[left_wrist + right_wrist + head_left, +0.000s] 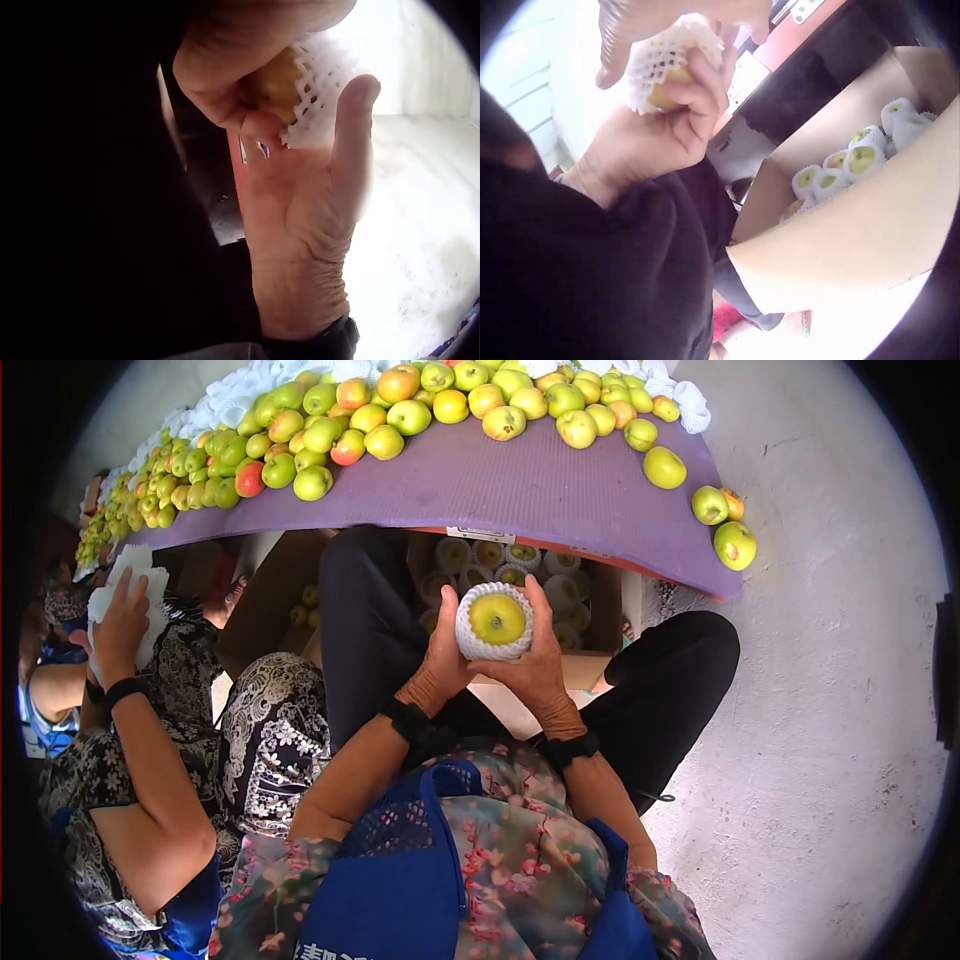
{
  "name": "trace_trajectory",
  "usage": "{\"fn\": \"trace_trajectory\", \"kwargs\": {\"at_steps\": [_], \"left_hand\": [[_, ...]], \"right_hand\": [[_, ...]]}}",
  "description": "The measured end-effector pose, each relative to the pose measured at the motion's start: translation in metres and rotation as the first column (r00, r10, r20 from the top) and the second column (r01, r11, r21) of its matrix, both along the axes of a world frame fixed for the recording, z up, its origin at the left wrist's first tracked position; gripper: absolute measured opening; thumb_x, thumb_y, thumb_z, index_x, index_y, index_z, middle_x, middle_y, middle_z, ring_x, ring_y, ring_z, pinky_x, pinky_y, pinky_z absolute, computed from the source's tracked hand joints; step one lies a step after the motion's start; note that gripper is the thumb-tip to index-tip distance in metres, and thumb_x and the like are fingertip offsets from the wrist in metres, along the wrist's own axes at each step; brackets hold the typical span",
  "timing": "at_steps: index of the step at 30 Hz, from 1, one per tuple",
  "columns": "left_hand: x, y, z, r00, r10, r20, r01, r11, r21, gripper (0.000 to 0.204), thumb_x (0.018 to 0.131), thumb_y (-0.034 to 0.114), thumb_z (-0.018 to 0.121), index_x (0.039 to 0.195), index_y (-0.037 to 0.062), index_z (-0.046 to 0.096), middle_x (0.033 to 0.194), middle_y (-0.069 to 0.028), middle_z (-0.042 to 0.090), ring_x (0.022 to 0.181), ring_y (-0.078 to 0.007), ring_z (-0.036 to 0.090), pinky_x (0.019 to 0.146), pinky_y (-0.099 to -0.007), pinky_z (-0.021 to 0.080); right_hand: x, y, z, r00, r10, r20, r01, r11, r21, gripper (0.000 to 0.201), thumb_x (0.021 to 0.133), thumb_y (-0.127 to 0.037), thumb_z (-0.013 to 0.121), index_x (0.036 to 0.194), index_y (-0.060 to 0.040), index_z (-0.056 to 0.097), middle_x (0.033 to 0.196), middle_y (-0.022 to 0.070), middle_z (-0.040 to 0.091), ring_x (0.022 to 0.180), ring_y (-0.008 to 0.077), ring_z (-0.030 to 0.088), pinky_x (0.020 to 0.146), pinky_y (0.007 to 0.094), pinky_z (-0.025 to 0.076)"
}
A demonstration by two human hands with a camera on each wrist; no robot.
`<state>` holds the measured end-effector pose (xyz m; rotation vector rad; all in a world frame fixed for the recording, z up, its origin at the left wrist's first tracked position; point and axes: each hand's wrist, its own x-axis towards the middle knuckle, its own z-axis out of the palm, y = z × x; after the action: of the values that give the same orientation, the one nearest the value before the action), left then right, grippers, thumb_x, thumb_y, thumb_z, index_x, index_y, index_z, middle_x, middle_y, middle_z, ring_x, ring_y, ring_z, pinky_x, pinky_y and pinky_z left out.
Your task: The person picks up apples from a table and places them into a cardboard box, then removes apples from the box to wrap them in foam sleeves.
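Observation:
In the head view, a yellow-green apple [497,620] faces up out of a white foam net sleeve [466,634] that wraps its sides. My left hand [446,655] grips it from the left, thumb up along the net. From the right and below, my right hand [541,668] holds the same apple. The left wrist view shows curled fingers around the fruit, with the net's mesh [322,101] spread over one side. Bare yellow skin of the apple [676,77] shows between fingers in the right wrist view.
Loose apples [408,417] cover the back of a purple mat [480,475], beside piled white foam nets [240,398]. Below its edge, a cardboard box [847,217] holds several netted apples [862,159]. At left another person's hand [122,625] holds white foam nets [158,590].

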<state>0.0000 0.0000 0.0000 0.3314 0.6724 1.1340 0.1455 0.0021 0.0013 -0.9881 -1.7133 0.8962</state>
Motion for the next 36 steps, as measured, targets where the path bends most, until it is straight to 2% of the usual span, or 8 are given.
{"fn": "trace_trajectory", "kwargs": {"at_steps": [5, 14, 20, 23, 26, 29, 33, 36], "left_hand": [[-0.003, -0.001, -0.003, 0.992, 0.018, 0.125, -0.019, 1.000, 0.006, 0.084, 0.094, 0.072, 0.020, 0.136, 0.0041, 0.046, 0.134, -0.0154, 0.053, 0.122, -0.0299, 0.054, 0.107, -0.0437, 0.042], [0.009, -0.007, -0.008, 0.994, 0.076, 0.074, -0.075, 0.997, -0.026, 0.077, 0.096, 0.068, 0.022, 0.135, 0.0052, 0.047, 0.133, -0.0141, 0.054, 0.122, -0.0290, 0.055, 0.106, -0.0429, 0.043], [0.010, -0.012, -0.009, 0.997, 0.076, 0.031, -0.076, 0.997, -0.012, 0.075, 0.097, 0.066, 0.023, 0.133, 0.0054, 0.048, 0.132, -0.0144, 0.054, 0.122, -0.0292, 0.055, 0.107, -0.0423, 0.042], [0.012, -0.012, 0.001, 0.993, 0.115, -0.038, -0.116, 0.993, -0.023, 0.075, 0.097, 0.067, 0.025, 0.130, 0.0063, 0.052, 0.121, -0.0114, 0.062, 0.108, -0.0259, 0.062, 0.090, -0.0402, 0.053], [-0.006, -0.016, -0.007, 0.983, -0.073, -0.166, 0.091, 0.990, 0.103, 0.074, 0.096, 0.069, 0.027, 0.125, 0.0071, 0.056, 0.101, -0.0088, 0.066, 0.085, -0.0222, 0.066, 0.062, -0.0354, 0.055], [0.009, -0.024, 0.003, 0.940, -0.015, -0.341, 0.045, 0.996, 0.080, 0.072, 0.096, 0.069, 0.028, 0.120, 0.0082, 0.058, 0.088, -0.0063, 0.066, 0.070, -0.0179, 0.064, 0.045, -0.0306, 0.046], [0.020, -0.030, 0.006, 0.874, -0.082, -0.478, 0.125, 0.990, 0.059, 0.070, 0.096, 0.067, 0.030, 0.115, 0.0069, 0.060, 0.084, -0.0055, 0.064, 0.065, -0.0137, 0.062, 0.046, -0.0271, 0.046], [0.025, -0.033, 0.007, 0.780, -0.109, -0.617, 0.184, 0.981, 0.059, 0.068, 0.097, 0.065, 0.032, 0.111, 0.0056, 0.061, 0.080, -0.0043, 0.062, 0.058, -0.0121, 0.059, 0.044, -0.0256, 0.044]], "right_hand": [[-0.008, -0.003, -0.004, 0.999, -0.022, -0.048, 0.024, 0.999, 0.037, 0.125, 0.050, -0.025, 0.096, 0.147, 0.0033, 0.024, 0.136, 0.0193, 0.046, 0.124, 0.0309, 0.049, 0.106, 0.0392, 0.041], [-0.001, -0.007, -0.013, 0.996, -0.087, 0.022, 0.081, 0.979, 0.186, 0.115, 0.054, -0.031, 0.094, 0.142, 0.0048, 0.029, 0.137, 0.0241, 0.042, 0.128, 0.0383, 0.043, 0.108, 0.0446, 0.038], [0.001, -0.011, -0.014, 0.997, -0.079, -0.001, 0.077, 0.978, 0.196, 0.119, 0.050, -0.023, 0.096, 0.144, 0.0031, 0.028, 0.136, 0.0203, 0.043, 0.127, 0.0336, 0.045, 0.106, 0.0416, 0.038], [0.007, -0.018, -0.006, 0.970, 0.060, -0.235, -0.056, 0.998, 0.023, 0.108, 0.064, -0.027, 0.088, 0.147, 0.0018, 0.025, 0.143, 0.0195, 0.039, 0.129, 0.0315, 0.044, 0.109, 0.0413, 0.036], [0.017, -0.020, 0.001, 0.811, 0.069, -0.581, -0.216, 0.958, -0.187, 0.092, 0.080, -0.034, 0.072, 0.150, -0.0013, 0.023, 0.144, 0.0194, 0.040, 0.129, 0.0284, 0.045, 0.110, 0.0398, 0.034], [0.045, -0.013, -0.005, 0.850, 0.070, -0.522, -0.282, 0.898, -0.339, 0.079, 0.084, -0.023, 0.065, 0.150, -0.0042, 0.024, 0.136, 0.0236, 0.047, 0.127, 0.0318, 0.048, 0.107, 0.0437, 0.037], [0.067, -0.016, 0.001, 0.869, 0.160, -0.468, -0.402, 0.779, -0.481, 0.081, 0.081, -0.018, 0.073, 0.148, -0.0022, 0.029, 0.127, 0.0183, 0.054, 0.119, 0.0254, 0.053, 0.102, 0.0363, 0.042], [0.067, -0.016, -0.013, 0.899, 0.152, -0.410, -0.366, 0.776, -0.514, 0.078, 0.077, -0.016, 0.077, 0.143, -0.0007, 0.038, 0.123, 0.0135, 0.057, 0.112, 0.0210, 0.056, 0.097, 0.0318, 0.045]]}}
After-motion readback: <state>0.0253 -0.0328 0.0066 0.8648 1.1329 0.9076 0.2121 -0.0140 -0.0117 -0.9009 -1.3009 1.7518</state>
